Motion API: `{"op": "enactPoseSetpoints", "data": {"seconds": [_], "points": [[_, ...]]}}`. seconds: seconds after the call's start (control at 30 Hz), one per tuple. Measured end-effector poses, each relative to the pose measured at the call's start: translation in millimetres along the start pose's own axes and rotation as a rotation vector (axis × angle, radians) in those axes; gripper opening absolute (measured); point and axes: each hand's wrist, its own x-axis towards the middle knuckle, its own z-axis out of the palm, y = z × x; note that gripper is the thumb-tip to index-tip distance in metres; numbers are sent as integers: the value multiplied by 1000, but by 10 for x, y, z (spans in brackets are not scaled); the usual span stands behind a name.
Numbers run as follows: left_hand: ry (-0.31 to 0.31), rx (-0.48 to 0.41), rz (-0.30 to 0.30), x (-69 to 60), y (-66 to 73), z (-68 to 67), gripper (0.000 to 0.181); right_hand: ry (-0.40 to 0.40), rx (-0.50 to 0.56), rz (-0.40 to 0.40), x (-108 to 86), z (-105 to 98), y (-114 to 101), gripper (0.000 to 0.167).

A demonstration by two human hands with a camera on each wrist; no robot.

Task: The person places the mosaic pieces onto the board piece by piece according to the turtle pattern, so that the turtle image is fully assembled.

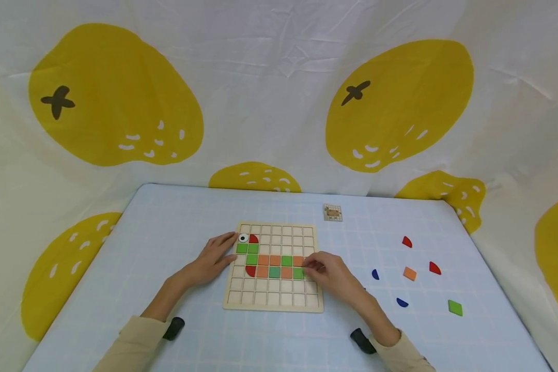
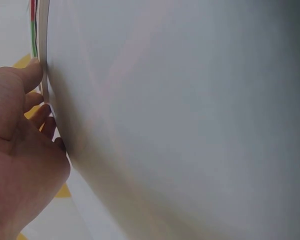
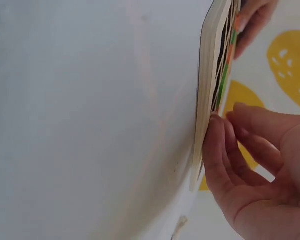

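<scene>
A square wooden grid board (image 1: 273,305) lies on the table, with colored tiles set in some cells. Orange, green, teal and red tiles form a connected figure, with a white eye disc (image 1: 243,238) at upper left. My left hand (image 1: 212,260) rests at the board's left edge, fingers extended and thumb apart. At the board's right side, my right hand (image 1: 327,271) bends its fingers beside an orange tile (image 1: 297,261) and a green tile (image 1: 298,273). The right wrist view shows thumb and fingertips close together at the edge; whether they pinch a tile is hidden.
Loose pieces lie to the right: red quarter circles (image 1: 434,268), blue half circles (image 1: 402,303), an orange square (image 1: 409,274) and a green diamond-like tile (image 1: 455,308). A small picture card (image 1: 332,212) lies behind the board. A patterned cloth (image 1: 260,103) hangs behind the table.
</scene>
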Motion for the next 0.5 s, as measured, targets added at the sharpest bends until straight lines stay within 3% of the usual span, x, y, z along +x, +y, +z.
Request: {"op": "enactPoseSetpoints", "data": {"seconds": [0.5], "points": [[16,11,17,11,5,2,62,146,-112,60,-240,-318,222,10]]}}
